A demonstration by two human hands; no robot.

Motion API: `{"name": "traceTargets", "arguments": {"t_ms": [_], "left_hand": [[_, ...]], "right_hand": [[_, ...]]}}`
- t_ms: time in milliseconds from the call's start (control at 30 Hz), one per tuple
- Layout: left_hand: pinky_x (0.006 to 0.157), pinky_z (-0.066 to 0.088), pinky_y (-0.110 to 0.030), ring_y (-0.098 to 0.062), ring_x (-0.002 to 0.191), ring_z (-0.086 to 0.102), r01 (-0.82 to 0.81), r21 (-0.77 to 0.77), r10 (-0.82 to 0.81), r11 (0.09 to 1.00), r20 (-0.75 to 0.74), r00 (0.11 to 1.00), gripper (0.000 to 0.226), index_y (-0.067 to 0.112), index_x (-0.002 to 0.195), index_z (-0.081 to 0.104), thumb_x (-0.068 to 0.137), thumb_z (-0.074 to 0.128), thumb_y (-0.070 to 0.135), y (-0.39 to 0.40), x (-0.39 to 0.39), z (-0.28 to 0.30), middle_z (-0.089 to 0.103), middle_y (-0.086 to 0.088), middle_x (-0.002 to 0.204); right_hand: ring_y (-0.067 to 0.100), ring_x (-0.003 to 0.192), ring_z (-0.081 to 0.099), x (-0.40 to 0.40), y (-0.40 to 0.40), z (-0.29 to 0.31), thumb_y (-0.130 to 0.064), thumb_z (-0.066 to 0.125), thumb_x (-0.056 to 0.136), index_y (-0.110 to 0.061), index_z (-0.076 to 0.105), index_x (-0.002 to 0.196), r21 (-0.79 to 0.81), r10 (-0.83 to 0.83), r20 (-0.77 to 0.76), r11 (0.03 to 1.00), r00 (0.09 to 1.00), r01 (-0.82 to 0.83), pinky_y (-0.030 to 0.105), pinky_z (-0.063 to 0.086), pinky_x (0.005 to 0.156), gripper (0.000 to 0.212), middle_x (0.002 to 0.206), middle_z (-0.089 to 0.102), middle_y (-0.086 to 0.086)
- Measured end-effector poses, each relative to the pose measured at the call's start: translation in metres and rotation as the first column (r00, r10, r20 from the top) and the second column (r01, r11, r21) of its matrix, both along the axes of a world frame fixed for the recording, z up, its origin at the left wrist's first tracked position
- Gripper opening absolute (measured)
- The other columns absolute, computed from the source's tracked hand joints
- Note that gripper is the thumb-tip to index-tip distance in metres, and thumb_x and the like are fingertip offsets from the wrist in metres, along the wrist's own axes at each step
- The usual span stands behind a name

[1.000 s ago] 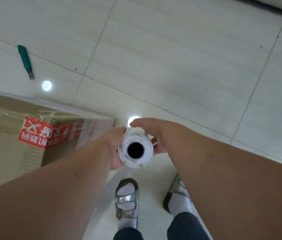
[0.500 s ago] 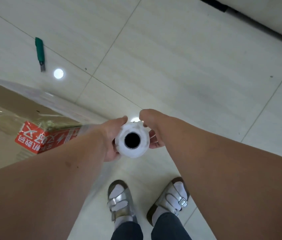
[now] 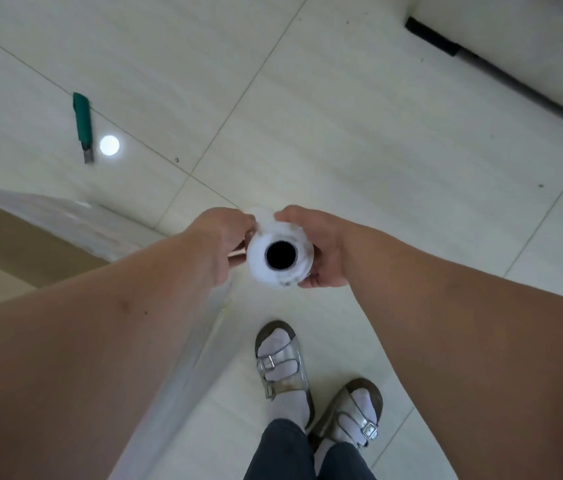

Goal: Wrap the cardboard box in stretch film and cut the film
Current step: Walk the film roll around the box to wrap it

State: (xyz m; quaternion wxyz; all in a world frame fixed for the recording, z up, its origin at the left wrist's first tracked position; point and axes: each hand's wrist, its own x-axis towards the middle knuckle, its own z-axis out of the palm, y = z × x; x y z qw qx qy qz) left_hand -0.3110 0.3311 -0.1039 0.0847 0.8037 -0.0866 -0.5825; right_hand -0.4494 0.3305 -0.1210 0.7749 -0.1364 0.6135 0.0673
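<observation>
I look straight down the hollow core of a white stretch film roll [image 3: 280,258], held upright in front of me. My left hand [image 3: 219,241] grips its left side and my right hand [image 3: 321,244] grips its right side. A sheet of clear film [image 3: 183,358] runs from the roll down and back to the left, under my left forearm. The cardboard box [image 3: 13,251] stands at the left edge, its near corner covered in film. A green utility knife [image 3: 83,126] lies on the floor beyond the box.
Pale floor tiles [image 3: 359,116] spread ahead and to the right. A wall base with a dark strip [image 3: 481,60] runs across the upper right corner. My two feet in silver sandals [image 3: 283,368] stand just below the roll.
I have stepped round the box corner to the right, both hands carrying the roll. The box's red label has gone out of view, and the knife and wall base sit lower in the frame.
</observation>
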Motion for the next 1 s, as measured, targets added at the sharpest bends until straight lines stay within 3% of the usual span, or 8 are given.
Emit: {"name": "traceTargets", "arguments": {"t_ms": [100, 267, 433, 533, 633, 700, 800, 1000], "left_hand": [[0.096, 0.052, -0.038, -0.022, 0.102, 0.063, -0.016, -0.040, 0.016, 0.999, 0.001, 1.000, 0.008, 0.009, 0.085, 0.061, 0.090, 0.060, 0.005, -0.016, 0.014, -0.005, 0.064, -0.008, 0.106], [0.090, 0.055, -0.045, -0.032, 0.099, 0.067, -0.137, 0.265, 0.186, 0.954, -0.169, 0.968, 0.036, 0.003, 0.105, 0.056, 0.085, 0.068, 0.031, -0.009, 0.026, -0.020, 0.065, -0.015, 0.110], [0.051, 0.056, -0.032, -0.029, 0.084, 0.067, -0.200, 0.207, 0.229, 0.958, -0.128, 0.965, 0.023, 0.004, 0.113, 0.058, 0.097, 0.044, 0.015, -0.008, 0.027, -0.024, 0.065, -0.016, 0.110], [0.044, 0.051, -0.027, -0.027, 0.079, 0.065, -0.246, 0.198, 0.268, 0.949, -0.096, 0.959, 0.020, 0.004, 0.110, 0.057, 0.096, 0.048, 0.015, -0.017, 0.029, -0.027, 0.064, -0.015, 0.112], [0.040, 0.046, -0.023, -0.021, 0.066, 0.061, -0.187, 0.230, 0.221, 0.955, -0.132, 0.966, 0.023, 0.005, 0.108, 0.060, 0.097, 0.045, 0.018, -0.026, 0.025, -0.022, 0.066, -0.010, 0.090], [0.046, 0.050, -0.028, -0.023, 0.069, 0.062, -0.161, 0.237, 0.203, 0.958, -0.162, 0.966, 0.026, 0.003, 0.109, 0.062, 0.097, 0.043, 0.015, -0.034, 0.027, -0.019, 0.068, -0.012, 0.090], [0.076, 0.057, -0.041, -0.029, 0.090, 0.066, -0.167, 0.214, 0.202, 0.962, -0.155, 0.967, 0.033, 0.000, 0.118, 0.060, 0.097, 0.047, 0.021, -0.052, 0.039, -0.015, 0.068, -0.018, 0.113], [0.071, 0.053, -0.034, -0.025, 0.082, 0.061, -0.220, 0.079, 0.226, 0.972, -0.091, 0.970, 0.019, 0.011, 0.099, 0.060, 0.097, 0.056, 0.029, -0.096, 0.062, 0.002, 0.065, -0.013, 0.103]], "right_hand": [[0.028, 0.086, 0.063, 0.007, -0.013, -0.007, -0.042, 0.053, 0.078, -0.015, 0.065, 0.100, 0.007, -0.037, -0.061, 0.999, 0.997, 0.037, 0.037, 0.051, 0.080, 0.037, 0.100, 0.071, 0.009], [0.027, 0.090, 0.061, 0.026, -0.030, -0.005, -0.034, 0.055, 0.090, -0.012, 0.052, 0.098, -0.007, -0.004, -0.134, 1.000, 0.991, 0.004, 0.040, 0.055, 0.089, 0.023, 0.093, 0.058, 0.010], [0.021, 0.074, 0.069, 0.026, -0.042, -0.003, -0.058, 0.067, 0.081, -0.010, 0.061, 0.101, 0.081, 0.127, -0.068, 0.989, 0.990, -0.121, 0.027, 0.058, 0.062, 0.052, 0.087, 0.071, 0.008], [0.022, 0.091, 0.071, 0.021, -0.055, -0.013, -0.065, 0.075, 0.067, -0.016, 0.066, 0.106, 0.007, 0.240, -0.128, 0.970, 0.962, -0.241, 0.036, 0.055, 0.088, 0.063, 0.097, 0.075, 0.004], [0.022, 0.092, 0.071, 0.025, -0.068, -0.017, -0.059, 0.079, 0.066, -0.010, 0.066, 0.111, 0.043, 0.262, -0.086, 0.965, 0.961, -0.259, 0.037, 0.055, 0.092, 0.067, 0.099, 0.076, 0.008], [0.023, 0.091, 0.071, 0.031, -0.076, -0.017, -0.051, 0.078, 0.073, -0.007, 0.066, 0.109, 0.046, 0.243, -0.052, 0.969, 0.969, -0.241, 0.036, 0.057, 0.090, 0.058, 0.101, 0.075, 0.010], [0.023, 0.099, 0.069, 0.042, -0.092, -0.016, -0.050, 0.075, 0.077, -0.012, 0.067, 0.106, 0.008, 0.252, -0.049, 0.968, 0.967, -0.252, 0.038, 0.054, 0.095, 0.049, 0.107, 0.074, 0.008], [0.021, 0.082, 0.066, 0.069, -0.129, -0.019, -0.046, 0.055, 0.088, -0.016, 0.065, 0.106, 0.017, 0.135, 0.030, 0.991, 0.990, -0.136, 0.030, 0.054, 0.075, 0.037, 0.094, 0.071, 0.004]]}}
